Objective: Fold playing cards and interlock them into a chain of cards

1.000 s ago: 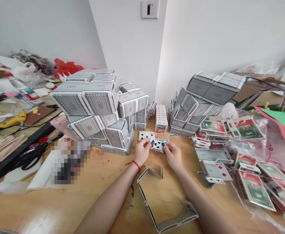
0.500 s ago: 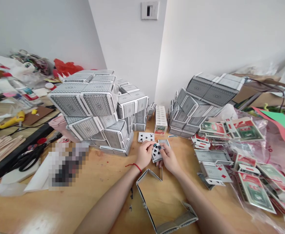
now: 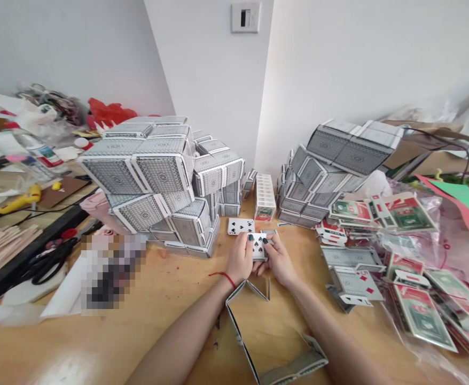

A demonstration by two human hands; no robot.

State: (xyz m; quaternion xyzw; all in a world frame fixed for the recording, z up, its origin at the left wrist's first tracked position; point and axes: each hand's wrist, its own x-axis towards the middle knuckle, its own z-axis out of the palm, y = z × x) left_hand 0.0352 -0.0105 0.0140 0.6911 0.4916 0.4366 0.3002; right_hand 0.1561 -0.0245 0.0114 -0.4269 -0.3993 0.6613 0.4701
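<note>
Between my two hands is a spade playing card (image 3: 259, 248), face up, gripped at its left and right ends. My left hand (image 3: 240, 259) has its thumb on the card's left end, with a red string on the wrist. My right hand (image 3: 278, 260) pinches the other end, fingers curled beneath. Just beyond, a five of spades (image 3: 240, 226) lies face up on the wooden table (image 3: 170, 315). Part of another card shows behind my right fingers. Nearer me, between my forearms, stands a bent strip of joined cards (image 3: 240, 329).
Stacked card-built boxes rise at left (image 3: 162, 174) and right (image 3: 314, 179). A block of card packs (image 3: 265, 198) stands between them. Card boxes (image 3: 421, 315) and loose cards lie at right. Black scissors (image 3: 52, 260), a yellow glue gun (image 3: 22, 198) and wooden sticks (image 3: 6, 246) are left.
The card has turned from tilted to level between my hands. My left hand has shifted slightly right and its thumb now lies on the card's left end.
</note>
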